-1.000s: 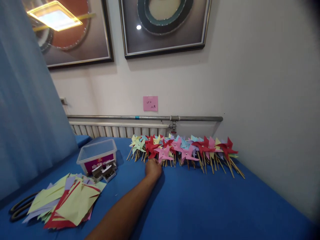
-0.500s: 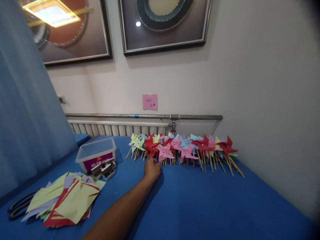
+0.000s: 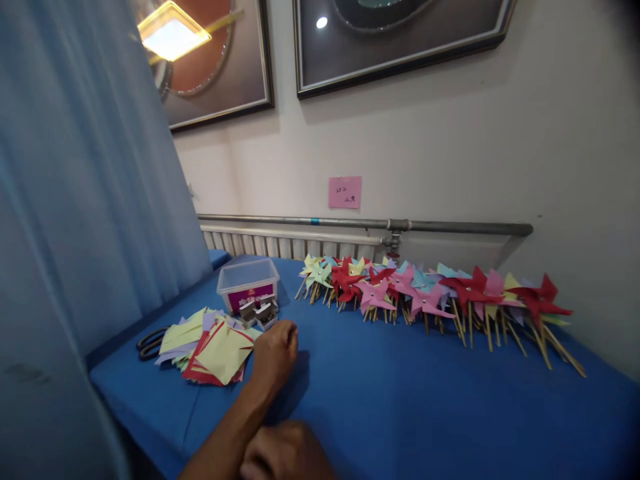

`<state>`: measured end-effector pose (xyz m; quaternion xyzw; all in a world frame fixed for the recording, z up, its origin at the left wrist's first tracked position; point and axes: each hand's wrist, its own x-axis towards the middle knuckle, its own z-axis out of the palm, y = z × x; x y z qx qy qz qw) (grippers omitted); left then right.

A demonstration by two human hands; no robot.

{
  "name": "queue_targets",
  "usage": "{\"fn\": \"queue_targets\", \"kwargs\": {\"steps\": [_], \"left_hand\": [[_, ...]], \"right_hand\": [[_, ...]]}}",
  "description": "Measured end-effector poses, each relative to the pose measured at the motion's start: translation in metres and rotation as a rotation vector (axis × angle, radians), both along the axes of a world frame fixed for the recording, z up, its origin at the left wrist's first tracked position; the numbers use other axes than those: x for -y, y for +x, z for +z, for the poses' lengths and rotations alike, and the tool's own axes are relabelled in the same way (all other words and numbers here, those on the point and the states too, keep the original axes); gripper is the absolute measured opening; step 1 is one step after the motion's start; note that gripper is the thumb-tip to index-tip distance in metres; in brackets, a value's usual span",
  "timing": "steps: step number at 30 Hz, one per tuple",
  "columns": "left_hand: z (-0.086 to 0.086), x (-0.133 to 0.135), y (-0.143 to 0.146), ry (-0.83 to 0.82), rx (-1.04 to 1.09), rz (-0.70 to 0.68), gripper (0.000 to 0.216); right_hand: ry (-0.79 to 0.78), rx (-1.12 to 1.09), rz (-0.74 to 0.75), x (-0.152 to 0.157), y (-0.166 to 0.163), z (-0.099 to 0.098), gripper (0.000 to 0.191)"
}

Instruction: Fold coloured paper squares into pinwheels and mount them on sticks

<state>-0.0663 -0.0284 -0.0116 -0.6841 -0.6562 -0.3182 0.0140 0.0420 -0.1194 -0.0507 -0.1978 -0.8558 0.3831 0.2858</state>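
My left hand (image 3: 276, 350) is closed in a fist above the blue-covered table, just right of the paper stack. Its fingertips are turned out of sight, so anything inside them is hidden. Low in the picture my right hand (image 3: 290, 453) is curled beside my left forearm, smeared by motion and cut off by the edge. Square-cut coloured papers (image 3: 223, 350), yellow on top, lie left of my left hand. Small open boxes (image 3: 265, 313) of metal pins stand just beyond it. Paper pinwheels (image 3: 425, 293) on wooden sticks lie in a long row to the right.
Black-handled scissors (image 3: 151, 343) stick out from under the papers. A clear plastic tub (image 3: 250, 277) with a purple label stands behind the pin boxes. A blue curtain (image 3: 100, 167) hangs at left. Along the back wall run a radiator (image 3: 295, 245) and a metal pipe (image 3: 465, 227).
My left hand has drawn back from the pinwheels to beside the papers and pin boxes. My right hand has come into view at the bottom. The view has swung, shifting the scene rightward.
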Motion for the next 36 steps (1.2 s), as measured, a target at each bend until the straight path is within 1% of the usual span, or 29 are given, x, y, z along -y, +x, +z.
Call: {"fn": "queue_targets", "kwargs": {"steps": [1, 2, 4, 5, 7, 9, 11, 12, 14, 16, 20, 23, 27, 30, 32, 34, 36], "left_hand": [[-0.007, 0.009, -0.011, 0.022, -0.037, 0.037, 0.025], [-0.015, 0.02, -0.021, 0.035, -0.077, 0.081, 0.026], [-0.029, 0.041, -0.038, 0.068, -0.172, 0.129, 0.027], [-0.033, 0.052, -0.046, 0.115, -0.209, 0.169, 0.027], [-0.039, 0.07, -0.061, 0.224, -0.263, 0.277, 0.023], [-0.039, 0.081, -0.073, 0.267, -0.311, 0.395, 0.023], [-0.039, 0.085, -0.083, 0.23, -0.352, 0.479, 0.03], [-0.039, 0.085, -0.086, 0.193, -0.368, 0.498, 0.032], [-0.039, 0.085, -0.09, 0.12, -0.379, 0.502, 0.031], [-0.041, 0.085, -0.091, 0.087, -0.364, 0.495, 0.025], [-0.045, 0.087, -0.094, 0.137, -0.302, 0.451, 0.022], [-0.047, 0.088, -0.096, 0.174, -0.251, 0.41, 0.023], [-0.047, 0.088, -0.098, 0.196, -0.155, 0.393, 0.027], [-0.045, 0.088, -0.101, 0.194, -0.025, 0.424, 0.032], [-0.045, 0.087, -0.105, 0.202, 0.108, 0.473, 0.034], [-0.046, 0.088, -0.109, 0.232, 0.26, 0.533, 0.034], [-0.044, 0.089, -0.111, 0.283, 0.383, 0.565, 0.033]], "right_hand": [[-0.013, -0.045, -0.138, -0.005, -0.001, 0.0, 0.01], [-0.044, -0.082, -0.228, -0.009, -0.002, 0.001, 0.01], [-0.14, -0.137, -0.355, -0.014, -0.002, 0.004, 0.016], [-0.19, -0.15, -0.379, -0.016, -0.002, 0.005, 0.018], [-0.277, -0.156, -0.387, -0.016, -0.002, 0.008, 0.022], [-0.334, -0.152, -0.373, -0.016, -0.001, 0.011, 0.024], [-0.373, -0.146, -0.364, -0.015, -0.001, 0.013, 0.024], [-0.385, -0.143, -0.366, -0.015, 0.0, 0.014, 0.024], [-0.397, -0.143, -0.372, -0.015, 0.0, 0.015, 0.024], [-0.404, -0.145, -0.371, -0.015, 0.001, 0.015, 0.024], [-0.425, -0.159, -0.365, -0.017, 0.001, 0.013, 0.024], [-0.442, -0.177, -0.373, -0.017, 0.001, 0.013, 0.023], [-0.449, -0.187, -0.393, -0.016, 0.002, 0.015, 0.021], [-0.483, -0.212, -0.408, -0.016, 0.003, 0.016, 0.022], [-0.512, -0.234, -0.41, -0.017, 0.003, 0.016, 0.022], [-0.521, -0.244, -0.414, -0.019, 0.004, 0.016, 0.023], [-0.511, -0.247, -0.434, -0.021, 0.006, 0.016, 0.023]]}}
